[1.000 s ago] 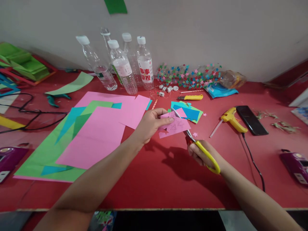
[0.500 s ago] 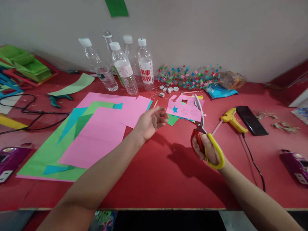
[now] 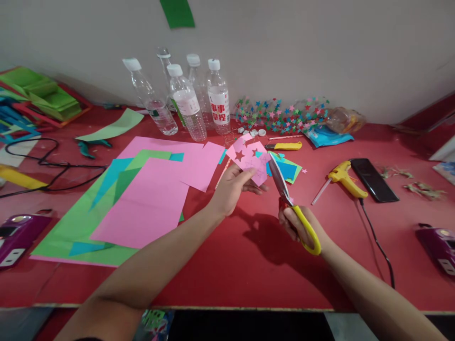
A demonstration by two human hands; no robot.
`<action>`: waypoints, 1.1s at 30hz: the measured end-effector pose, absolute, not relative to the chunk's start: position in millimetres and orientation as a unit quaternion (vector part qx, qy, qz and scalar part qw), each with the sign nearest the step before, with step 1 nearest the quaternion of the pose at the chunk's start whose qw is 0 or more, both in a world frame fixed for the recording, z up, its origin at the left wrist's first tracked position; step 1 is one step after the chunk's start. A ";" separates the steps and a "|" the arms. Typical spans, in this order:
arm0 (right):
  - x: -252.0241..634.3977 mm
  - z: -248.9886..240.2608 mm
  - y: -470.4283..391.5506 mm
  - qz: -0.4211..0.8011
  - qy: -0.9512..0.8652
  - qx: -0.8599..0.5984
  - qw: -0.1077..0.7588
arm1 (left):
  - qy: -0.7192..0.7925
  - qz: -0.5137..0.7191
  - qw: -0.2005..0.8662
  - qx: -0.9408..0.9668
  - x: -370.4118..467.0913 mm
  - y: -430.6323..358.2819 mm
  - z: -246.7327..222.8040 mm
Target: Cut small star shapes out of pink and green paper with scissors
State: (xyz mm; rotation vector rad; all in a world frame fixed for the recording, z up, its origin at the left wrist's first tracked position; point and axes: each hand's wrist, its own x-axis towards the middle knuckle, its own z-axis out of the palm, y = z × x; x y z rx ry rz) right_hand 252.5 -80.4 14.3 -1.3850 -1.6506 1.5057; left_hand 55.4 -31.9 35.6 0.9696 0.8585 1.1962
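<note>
My left hand [image 3: 232,187] pinches a small sheet of pink paper [image 3: 251,163] by its lower edge, thumb on top. Star-shaped holes show in the sheet. My right hand [image 3: 300,221] grips scissors [image 3: 284,187] with one red and one yellow handle loop. Their blades point up and left, with the tips close to the right edge of the pink paper; whether they touch it I cannot tell. Beneath and behind lie blue and green paper scraps [image 3: 287,169]. A yellow box cutter [image 3: 284,146] rests just beyond them.
Large pink, green and blue sheets [image 3: 145,203] are stacked at left. Several plastic bottles [image 3: 186,106] stand by the wall, beside a star-covered bottle [image 3: 280,113] on its side. At right lie a yellow glue gun [image 3: 344,179], its cord, and a black phone [image 3: 374,180].
My left hand has moved right and taken hold of the pink paper, which is lifted and turned. The scissors have shifted left and tilt leftward. The box cutter is now uncovered.
</note>
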 end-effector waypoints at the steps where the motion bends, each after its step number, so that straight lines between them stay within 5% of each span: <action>1: 253.2 12.7 -80.5 0.557 -0.609 -0.505 0.254 | 0.381 0.521 0.638 0.420 53.8 -31.2 37.4; 33: 256.1 18.4 -83.6 0.578 -0.652 -0.448 0.200 | 0.448 0.564 0.538 0.438 43.8 -31.9 49.1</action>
